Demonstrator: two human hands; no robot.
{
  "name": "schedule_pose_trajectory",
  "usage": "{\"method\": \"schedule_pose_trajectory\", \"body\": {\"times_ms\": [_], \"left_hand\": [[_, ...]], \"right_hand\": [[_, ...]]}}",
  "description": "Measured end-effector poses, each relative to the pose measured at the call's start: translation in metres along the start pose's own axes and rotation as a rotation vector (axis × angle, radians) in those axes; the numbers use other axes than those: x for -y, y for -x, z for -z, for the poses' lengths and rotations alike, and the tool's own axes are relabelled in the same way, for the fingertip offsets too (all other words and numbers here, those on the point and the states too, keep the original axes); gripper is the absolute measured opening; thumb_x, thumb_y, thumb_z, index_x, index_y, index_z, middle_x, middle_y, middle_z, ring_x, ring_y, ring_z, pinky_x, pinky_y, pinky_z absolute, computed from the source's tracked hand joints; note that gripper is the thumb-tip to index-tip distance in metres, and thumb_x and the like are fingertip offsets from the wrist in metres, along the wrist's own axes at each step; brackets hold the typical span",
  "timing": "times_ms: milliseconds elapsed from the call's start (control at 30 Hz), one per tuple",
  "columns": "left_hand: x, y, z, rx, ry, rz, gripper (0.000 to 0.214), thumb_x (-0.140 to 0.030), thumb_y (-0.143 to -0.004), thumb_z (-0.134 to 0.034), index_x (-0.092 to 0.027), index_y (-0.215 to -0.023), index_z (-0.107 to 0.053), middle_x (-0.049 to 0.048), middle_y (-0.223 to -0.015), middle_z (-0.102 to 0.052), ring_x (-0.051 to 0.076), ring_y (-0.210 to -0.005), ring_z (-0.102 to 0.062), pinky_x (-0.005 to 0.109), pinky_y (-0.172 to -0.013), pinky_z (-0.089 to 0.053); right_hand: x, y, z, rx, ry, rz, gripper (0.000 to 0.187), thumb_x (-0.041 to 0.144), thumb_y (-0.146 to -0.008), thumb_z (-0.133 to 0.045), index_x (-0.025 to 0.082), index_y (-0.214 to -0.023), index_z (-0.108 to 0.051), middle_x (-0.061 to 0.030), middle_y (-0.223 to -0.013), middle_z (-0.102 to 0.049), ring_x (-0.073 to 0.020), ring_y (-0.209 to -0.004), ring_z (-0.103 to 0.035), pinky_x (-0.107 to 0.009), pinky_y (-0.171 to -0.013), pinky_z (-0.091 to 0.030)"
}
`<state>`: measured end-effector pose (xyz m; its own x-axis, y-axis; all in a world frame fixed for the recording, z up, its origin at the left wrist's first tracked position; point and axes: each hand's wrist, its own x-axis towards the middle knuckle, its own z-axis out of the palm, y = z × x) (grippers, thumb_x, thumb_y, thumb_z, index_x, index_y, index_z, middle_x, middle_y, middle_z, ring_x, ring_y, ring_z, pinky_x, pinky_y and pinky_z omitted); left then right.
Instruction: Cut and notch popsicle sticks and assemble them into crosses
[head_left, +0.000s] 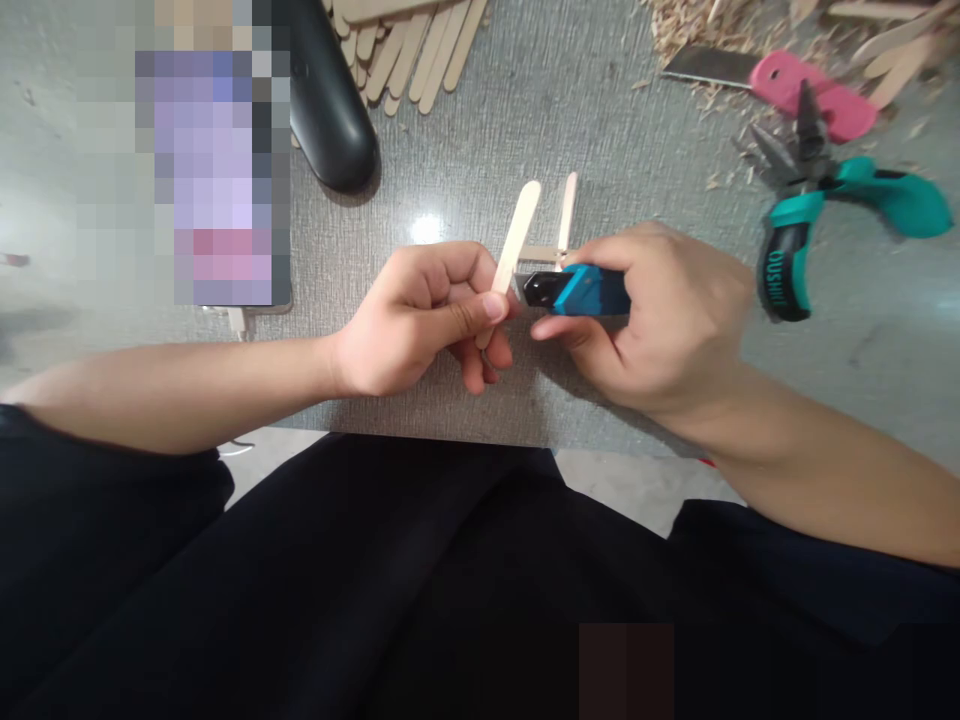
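My left hand (427,315) pinches a flat wooden craft stick (519,232) between thumb and fingers, its rounded end pointing up and away. My right hand (660,315) grips a teal and black utility knife (577,290), its tip touching the stick just right of my left thumb. Behind the hands, a small frame of joined craft sticks (564,225) lies on the grey table (465,150).
Teal-handled pliers (810,210) lie at the right, with a pink-handled knife (795,85) and wood shavings (690,25) behind them. A pile of craft sticks (409,45) and a black oblong object (330,100) sit at the back. A blurred phone (214,170) lies at the left.
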<state>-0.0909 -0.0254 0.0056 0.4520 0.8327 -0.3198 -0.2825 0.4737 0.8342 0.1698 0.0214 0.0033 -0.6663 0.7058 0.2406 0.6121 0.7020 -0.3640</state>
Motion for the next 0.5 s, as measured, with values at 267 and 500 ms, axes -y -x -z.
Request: {"method": "schedule_pose_trajectory", "body": {"times_ms": [267,500], "left_hand": [[-0.0009,-0.0014,-0.0012,0.046,-0.023,-0.024,0.057,-0.07,-0.1,-0.093,-0.02,-0.096,-0.064,0.0023,-0.073,-0.078,0.019,-0.061,-0.081,0.026,-0.051,-0.068],[-0.0026,-0.003,-0.0023,0.077,-0.023,0.0,0.067,-0.081,-0.093,-0.095,-0.021,-0.094,-0.063,-0.0005,-0.071,-0.077,0.016,-0.059,-0.079,0.024,-0.05,-0.067]], "right_hand": [[-0.0037,-0.0024,-0.0003,-0.187,-0.035,0.141,0.064,0.07,-0.127,-0.035,0.023,-0.112,-0.075,-0.0041,-0.079,-0.074,-0.0198,-0.067,-0.068,-0.038,-0.063,-0.044],[0.0001,-0.0016,0.0019,-0.106,-0.042,0.148,0.066,0.068,-0.129,-0.033,0.021,-0.11,-0.076,-0.0051,-0.082,-0.079,-0.0194,-0.07,-0.072,-0.037,-0.065,-0.047]]}}
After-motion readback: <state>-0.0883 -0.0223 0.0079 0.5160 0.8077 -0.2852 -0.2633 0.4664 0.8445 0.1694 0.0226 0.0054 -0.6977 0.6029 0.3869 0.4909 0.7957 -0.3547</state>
